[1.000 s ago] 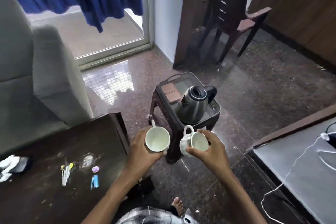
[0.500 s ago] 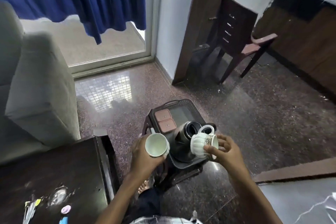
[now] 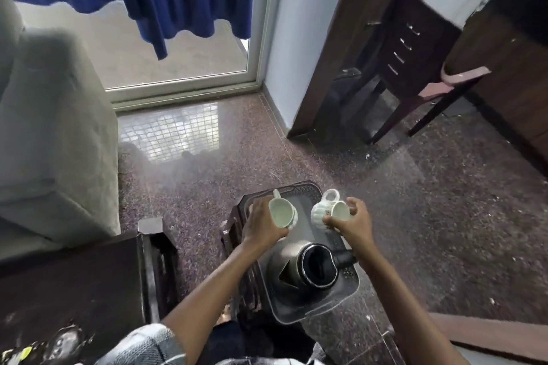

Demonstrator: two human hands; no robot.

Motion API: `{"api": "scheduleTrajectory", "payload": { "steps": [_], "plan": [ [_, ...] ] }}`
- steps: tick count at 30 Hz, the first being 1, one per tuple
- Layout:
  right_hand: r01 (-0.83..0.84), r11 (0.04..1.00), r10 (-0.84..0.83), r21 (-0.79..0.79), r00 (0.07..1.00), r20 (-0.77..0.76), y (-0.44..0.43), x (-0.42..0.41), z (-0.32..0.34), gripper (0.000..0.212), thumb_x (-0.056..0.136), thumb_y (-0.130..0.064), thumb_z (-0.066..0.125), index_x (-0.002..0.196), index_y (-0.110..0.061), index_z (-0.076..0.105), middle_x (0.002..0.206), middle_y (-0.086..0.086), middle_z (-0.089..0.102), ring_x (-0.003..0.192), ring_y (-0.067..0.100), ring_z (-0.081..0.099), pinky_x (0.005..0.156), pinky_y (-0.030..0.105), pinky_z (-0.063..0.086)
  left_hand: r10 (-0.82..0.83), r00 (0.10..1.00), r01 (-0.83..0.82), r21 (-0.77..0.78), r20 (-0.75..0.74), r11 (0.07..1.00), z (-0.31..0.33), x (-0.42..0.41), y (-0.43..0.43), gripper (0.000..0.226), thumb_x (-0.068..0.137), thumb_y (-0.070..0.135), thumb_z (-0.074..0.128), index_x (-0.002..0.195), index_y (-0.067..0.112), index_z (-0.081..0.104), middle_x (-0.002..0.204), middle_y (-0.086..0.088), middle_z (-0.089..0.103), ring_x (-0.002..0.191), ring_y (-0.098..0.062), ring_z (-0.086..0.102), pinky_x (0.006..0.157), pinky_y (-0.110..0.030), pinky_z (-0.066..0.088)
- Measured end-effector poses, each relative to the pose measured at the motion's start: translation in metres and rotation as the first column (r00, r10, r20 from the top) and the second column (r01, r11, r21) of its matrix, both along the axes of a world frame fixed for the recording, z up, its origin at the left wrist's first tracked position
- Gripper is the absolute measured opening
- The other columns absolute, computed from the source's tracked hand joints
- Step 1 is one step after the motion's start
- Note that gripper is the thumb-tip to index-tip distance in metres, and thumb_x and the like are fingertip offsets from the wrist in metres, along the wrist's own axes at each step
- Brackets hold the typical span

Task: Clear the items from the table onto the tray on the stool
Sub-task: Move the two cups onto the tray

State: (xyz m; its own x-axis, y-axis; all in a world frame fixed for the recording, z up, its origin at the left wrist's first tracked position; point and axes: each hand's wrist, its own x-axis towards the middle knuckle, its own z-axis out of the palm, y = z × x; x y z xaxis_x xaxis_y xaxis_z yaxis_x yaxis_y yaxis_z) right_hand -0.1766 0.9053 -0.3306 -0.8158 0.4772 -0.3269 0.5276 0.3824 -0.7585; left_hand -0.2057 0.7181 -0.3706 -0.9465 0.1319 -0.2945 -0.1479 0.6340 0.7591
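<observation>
The dark table [image 3: 74,284] sits low on the left, with small bits of clutter [image 3: 44,347] at its near corner. Just past the person's knees stands the stool [image 3: 234,234] with the dark tray [image 3: 341,296] on top. The shiny kettle [image 3: 305,270] stands on the near part of the tray, where half a second ago it sat near the middle of the view. Both hands have moved over the kettle to the far part of the tray. The left hand [image 3: 262,225] is closed around a plain white cup [image 3: 281,212], tipped so its mouth faces the camera. The right hand [image 3: 353,221] pinches a ribbed white cup [image 3: 327,210] at its rim, tipped on its side with the handle up. I cannot tell if either cup touches the tray. The tray floor between the cups is bare. Beyond is open speckled floor [image 3: 385,187], with a grey sofa [image 3: 53,133] to the left and a dark chair [image 3: 415,68] far right.
</observation>
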Motion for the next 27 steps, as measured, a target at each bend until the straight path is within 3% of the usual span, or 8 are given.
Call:
{"api": "scheduleTrajectory", "payload": {
  "steps": [6,9,11,14,18,22,25,27],
  "plan": [
    [-0.333,0.916,0.286,0.225,0.933,0.217,0.021,-0.054,-0.060,0.066,0.062,-0.024,0.082,0.117,-0.006,0.050,0.118,0.016,0.056,0.109,0.031,0.053,0.090,0.037,0.044,-0.101,0.994,0.106,-0.287,0.034,0.952,-0.032,-0.033,0.048,0.070,0.072,0.041,0.072,0.130,0.017,0.041,0.132,-0.003,0.046,0.121,-0.023,0.042,0.099,-0.033,0.032],
    [-0.397,0.884,0.313,0.248,0.895,0.317,0.033,-0.072,-0.087,0.065,0.067,-0.028,0.077,0.121,-0.007,0.046,0.129,0.018,0.046,0.116,0.033,0.048,0.091,0.038,0.044,-0.104,0.992,0.121,-0.393,0.066,0.911,-0.055,-0.044,0.066,0.074,0.071,0.046,0.070,0.133,0.023,0.038,0.136,0.000,0.041,0.124,-0.022,0.039,0.102,-0.037,0.030],
    [-0.426,0.868,0.326,0.254,0.876,0.356,0.039,-0.084,-0.101,0.064,0.070,-0.031,0.075,0.121,-0.006,0.046,0.129,0.015,0.044,0.115,0.030,0.049,0.090,0.035,0.043,-0.101,0.994,0.112,-0.455,0.047,0.884,-0.069,-0.049,0.077,0.075,0.073,0.047,0.068,0.136,0.026,0.035,0.148,0.000,0.025,0.135,-0.024,0.025,0.108,-0.040,0.025],
    [-0.488,0.826,0.369,0.282,0.847,0.383,0.045,-0.100,-0.123,0.064,0.070,-0.040,0.075,0.118,-0.008,0.049,0.121,0.010,0.049,0.107,0.027,0.053,0.084,0.036,0.046,-0.111,0.994,0.101,-0.537,0.014,0.837,-0.089,-0.059,0.087,0.069,0.077,0.046,0.065,0.136,0.027,0.035,0.157,-0.002,-0.006,0.145,-0.030,-0.006,0.116,-0.047,0.005],
    [-0.530,0.764,0.387,0.368,0.833,0.397,0.045,-0.116,-0.150,0.067,0.069,-0.045,0.074,0.120,-0.008,0.050,0.121,0.012,0.049,0.113,0.029,0.047,0.093,0.036,0.042,-0.139,0.989,0.138,-0.634,0.048,0.761,-0.109,-0.071,0.092,0.065,0.080,0.045,0.061,0.136,0.029,0.033,0.157,-0.004,-0.019,0.143,-0.032,-0.018,0.114,-0.051,-0.011],
    [-0.574,0.667,0.380,0.475,0.811,0.445,0.041,-0.121,-0.163,0.065,0.070,-0.052,0.071,0.117,-0.010,0.054,0.123,0.010,0.045,0.114,0.029,0.040,0.090,0.038,0.039,-0.114,0.992,0.123,-0.668,0.058,0.734,-0.124,-0.076,0.094,0.061,0.076,0.043,0.063,0.131,0.028,0.040,0.158,-0.005,-0.011,0.145,-0.033,-0.013,0.111,-0.051,-0.017],
    [-0.613,0.618,0.397,0.492,0.784,0.478,0.041,-0.120,-0.171,0.063,0.071,-0.052,0.068,0.115,-0.009,0.055,0.130,0.013,0.041,0.116,0.032,0.038,0.092,0.040,0.039,-0.074,0.991,0.127,-0.657,0.108,0.743,-0.130,-0.079,0.103,0.063,0.057,0.036,0.078,0.115,0.025,0.057,0.156,-0.008,0.020,0.143,-0.033,0.009,0.113,-0.052,-0.002],
    [-0.621,0.602,0.402,0.502,0.779,0.481,0.041,-0.120,-0.176,0.062,0.071,-0.050,0.068,0.115,-0.009,0.054,0.134,0.014,0.038,0.118,0.033,0.038,0.093,0.042,0.039,-0.044,0.994,0.100,-0.644,0.103,0.758,-0.136,-0.080,0.106,0.063,0.059,0.034,0.077,0.118,0.023,0.056,0.156,-0.008,0.020,0.143,-0.034,0.008,0.113,-0.052,-0.003]
  ]
}}
